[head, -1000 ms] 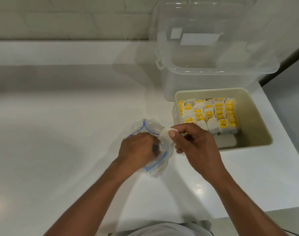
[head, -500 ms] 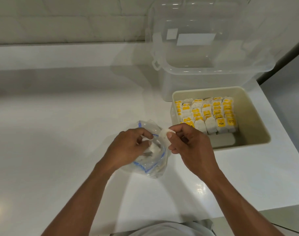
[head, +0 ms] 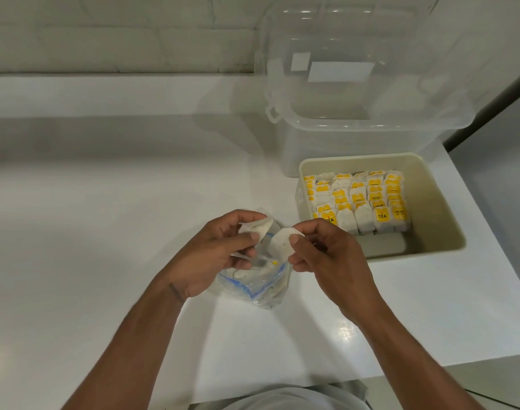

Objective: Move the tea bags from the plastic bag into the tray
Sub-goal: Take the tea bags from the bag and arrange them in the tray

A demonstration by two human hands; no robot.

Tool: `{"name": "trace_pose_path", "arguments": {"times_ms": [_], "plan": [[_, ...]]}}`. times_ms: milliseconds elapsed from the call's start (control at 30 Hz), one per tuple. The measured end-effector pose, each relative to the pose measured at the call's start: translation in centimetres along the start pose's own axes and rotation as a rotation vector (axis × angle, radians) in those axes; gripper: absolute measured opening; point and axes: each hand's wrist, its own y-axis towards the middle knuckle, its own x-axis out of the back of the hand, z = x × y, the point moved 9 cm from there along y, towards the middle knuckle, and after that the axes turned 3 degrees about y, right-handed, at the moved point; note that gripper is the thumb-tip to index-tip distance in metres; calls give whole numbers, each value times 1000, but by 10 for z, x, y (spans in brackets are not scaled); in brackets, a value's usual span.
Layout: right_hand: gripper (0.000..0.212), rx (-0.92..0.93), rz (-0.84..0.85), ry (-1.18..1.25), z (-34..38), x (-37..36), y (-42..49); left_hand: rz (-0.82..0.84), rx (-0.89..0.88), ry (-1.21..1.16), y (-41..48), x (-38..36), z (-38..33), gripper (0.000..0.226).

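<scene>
**Left hand out of the plastic bag, one tea bag in each hand**

Lifted from inside the plastic bag since half a second ago, the left hand now pinches a white tea bag. Just beside it, the right hand pinches a second tea bag above the bag's mouth. Nearby, the beige tray holds rows of packed tea bags with yellow tags reading "TEA" and "RELAX".
</scene>
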Motion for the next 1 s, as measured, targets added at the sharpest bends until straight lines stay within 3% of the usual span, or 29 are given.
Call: {"name": "trace_pose_path", "arguments": {"times_ms": [167,433,600,667,733,800,867,933,1000], "plan": [[5,-5,28,9,0,-6,-1,7,-22,140,0,-7,-2,9],[4,2,26,-64,-2,-5,-1,-216,-109,575,2,14,-6,13],[4,24,23,-105,-1,-4,1,-226,-162,599,0,14,-15,2],[2,62,33,-167,1,-3,2,-240,-139,651,-1,17,-16,16],[1,62,177,-236,5,-11,-1,-306,-102,778,-3,23,-16,24],[4,-7,392,-150,7,-29,-8,-392,-83,925,-7,30,-19,23],[6,-23,430,-62,12,-37,-10,-318,-74,787,-6,26,-16,20],[6,127,248,-231,21,-27,1,-165,-64,451,-7,12,-12,10],[5,227,112,-398,28,-17,6,-150,-92,379,-8,10,-17,4]]}}
